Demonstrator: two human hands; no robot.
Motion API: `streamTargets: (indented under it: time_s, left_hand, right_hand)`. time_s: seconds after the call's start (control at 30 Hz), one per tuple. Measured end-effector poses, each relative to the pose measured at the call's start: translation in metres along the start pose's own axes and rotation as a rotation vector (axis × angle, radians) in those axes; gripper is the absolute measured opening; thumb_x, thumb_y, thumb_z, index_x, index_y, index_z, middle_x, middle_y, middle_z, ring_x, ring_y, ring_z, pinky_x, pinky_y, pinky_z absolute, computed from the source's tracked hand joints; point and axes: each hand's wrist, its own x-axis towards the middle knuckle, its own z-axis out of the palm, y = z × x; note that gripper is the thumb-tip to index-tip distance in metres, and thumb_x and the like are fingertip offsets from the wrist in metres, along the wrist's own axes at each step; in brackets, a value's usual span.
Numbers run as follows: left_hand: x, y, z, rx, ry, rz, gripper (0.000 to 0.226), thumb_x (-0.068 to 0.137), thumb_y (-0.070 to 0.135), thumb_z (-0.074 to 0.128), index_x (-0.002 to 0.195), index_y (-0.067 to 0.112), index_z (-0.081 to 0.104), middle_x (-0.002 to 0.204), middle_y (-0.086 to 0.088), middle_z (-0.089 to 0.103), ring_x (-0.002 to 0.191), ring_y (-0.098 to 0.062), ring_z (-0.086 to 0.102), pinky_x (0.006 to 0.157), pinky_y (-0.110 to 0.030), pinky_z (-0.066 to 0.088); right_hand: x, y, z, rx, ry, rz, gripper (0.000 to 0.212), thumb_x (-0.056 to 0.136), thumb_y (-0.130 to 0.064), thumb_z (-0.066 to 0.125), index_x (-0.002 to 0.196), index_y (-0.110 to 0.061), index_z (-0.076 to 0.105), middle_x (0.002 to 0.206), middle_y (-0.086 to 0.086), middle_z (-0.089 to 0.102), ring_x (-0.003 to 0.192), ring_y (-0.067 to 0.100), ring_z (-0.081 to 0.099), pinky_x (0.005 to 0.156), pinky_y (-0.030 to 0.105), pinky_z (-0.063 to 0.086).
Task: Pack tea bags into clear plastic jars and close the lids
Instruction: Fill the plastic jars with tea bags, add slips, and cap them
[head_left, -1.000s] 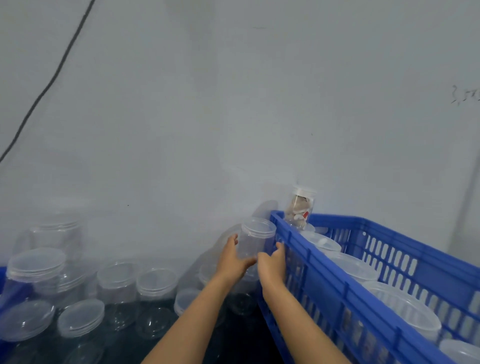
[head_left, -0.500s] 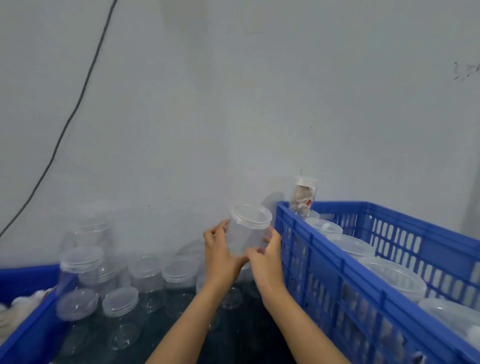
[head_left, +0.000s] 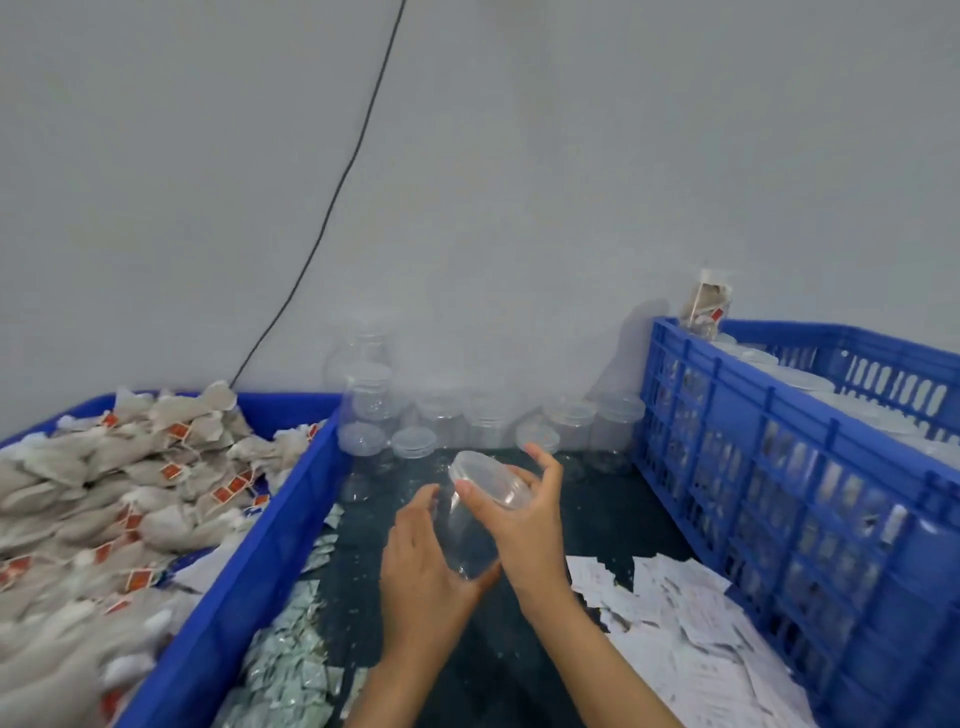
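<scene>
The clear jar (head_left: 470, 525) now sits lower, tilted, away from the blue crate (head_left: 779, 467). Left hand (head_left: 423, 566) cups its base; right hand (head_left: 522, 512) fingers (head_left: 545, 460) curl around the lid (head_left: 488, 478).

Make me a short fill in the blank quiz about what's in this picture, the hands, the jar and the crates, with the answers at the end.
1. The left hand and right hand together hold one clear plastic ____.
2. The lid under the right hand's fingers is still ____ the held container.
3. The loose tea bags are heaped in the blue bin on the person's ____.
4. The slatted crate on the right is coloured ____.

Answers: jar; on; left; blue
</scene>
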Motion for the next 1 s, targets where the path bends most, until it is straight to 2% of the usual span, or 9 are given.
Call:
streamTargets:
  time_s: [0.13,0.33,0.43,0.53,0.63,0.7,0.8,0.9,1.0]
  left_hand:
    - [-0.015,-0.022,-0.01,0.052,-0.116,0.0,0.101,0.051,0.055,0.086,0.136,0.026,0.039,0.122,0.02,0.053,0.111,-0.006,0.054,0.094,-0.031,0.047]
    - [-0.008,-0.029,-0.011,0.132,-0.267,0.064,0.09,0.045,0.058,0.075,0.127,0.04,0.04,0.108,0.029,0.053,0.101,-0.003,0.053,0.09,-0.022,0.04]
    - [-0.003,-0.037,-0.02,-0.102,-0.487,-0.036,0.086,0.047,0.052,0.085,0.12,0.049,0.038,0.108,0.027,0.061,0.103,0.002,0.059,0.092,-0.024,0.047]
    - [-0.005,-0.045,-0.028,-0.43,-0.711,-0.1,0.078,0.058,0.03,0.091,0.119,0.044,0.045,0.117,0.015,0.065,0.112,-0.007,0.061,0.093,-0.024,0.05]
    - [-0.009,-0.04,-0.028,-0.306,-0.513,-0.074,0.083,0.053,0.039,0.09,0.12,0.047,0.042,0.113,0.023,0.063,0.104,0.002,0.061,0.09,-0.017,0.048]
    - [-0.008,-0.035,-0.029,-0.086,-0.342,0.008,0.09,0.05,0.051,0.086,0.127,0.046,0.039,0.114,0.028,0.057,0.103,0.004,0.056,0.091,-0.018,0.044]
    - [-0.01,-0.033,-0.025,0.234,-0.219,0.227,0.094,0.053,0.055,0.08,0.136,0.028,0.044,0.122,0.019,0.055,0.108,-0.006,0.053,0.095,-0.022,0.037]
    - [-0.012,-0.037,-0.021,0.324,-0.168,0.34,0.09,0.053,0.052,0.08,0.132,0.019,0.052,0.12,0.01,0.06,0.106,-0.014,0.059,0.092,-0.028,0.043]
    - [-0.009,-0.039,-0.026,0.181,-0.294,0.196,0.095,0.051,0.06,0.079,0.135,0.041,0.038,0.124,0.029,0.052,0.113,0.004,0.05,0.096,-0.014,0.031]
  right_hand:
    - [-0.02,0.025,-0.003,-0.086,-0.016,0.044,0.075,0.067,-0.034,0.086,0.132,-0.029,0.05,0.115,-0.016,0.059,0.103,-0.001,0.059,0.08,0.012,0.049]
    - [-0.025,0.044,-0.016,0.048,-0.027,0.065,0.056,0.062,-0.035,0.088,0.113,-0.027,0.068,0.117,-0.01,0.063,0.102,-0.001,0.063,0.084,0.019,0.052]
    - [-0.021,0.041,-0.027,0.034,-0.199,0.012,0.05,0.062,-0.036,0.082,0.11,-0.028,0.073,0.116,-0.004,0.062,0.107,0.007,0.063,0.086,0.02,0.05]
    - [-0.016,0.034,-0.042,0.03,-0.475,-0.021,0.054,0.069,-0.035,0.077,0.122,-0.025,0.067,0.132,-0.003,0.057,0.123,0.014,0.055,0.098,0.028,0.046]
    - [-0.016,0.037,-0.052,0.102,-0.509,0.046,0.072,0.072,-0.034,0.072,0.14,-0.029,0.048,0.145,-0.004,0.048,0.135,0.01,0.043,0.108,0.035,0.038]
    - [-0.02,0.04,-0.049,0.075,-0.423,0.108,0.085,0.065,-0.052,0.074,0.142,-0.042,0.038,0.146,-0.012,0.043,0.133,-0.001,0.04,0.107,0.03,0.038]
    - [-0.025,0.045,-0.039,-0.069,-0.332,0.139,0.1,0.051,-0.073,0.073,0.139,-0.05,0.031,0.134,-0.011,0.045,0.123,0.002,0.05,0.104,0.031,0.043]
    - [-0.029,0.05,-0.031,-0.107,-0.241,0.109,0.089,0.055,-0.059,0.078,0.133,-0.045,0.038,0.119,-0.006,0.052,0.11,0.008,0.057,0.096,0.031,0.049]
    - [-0.026,0.05,-0.038,0.013,-0.278,0.11,0.081,0.053,-0.037,0.086,0.126,-0.035,0.053,0.118,-0.002,0.061,0.107,0.01,0.062,0.087,0.028,0.052]
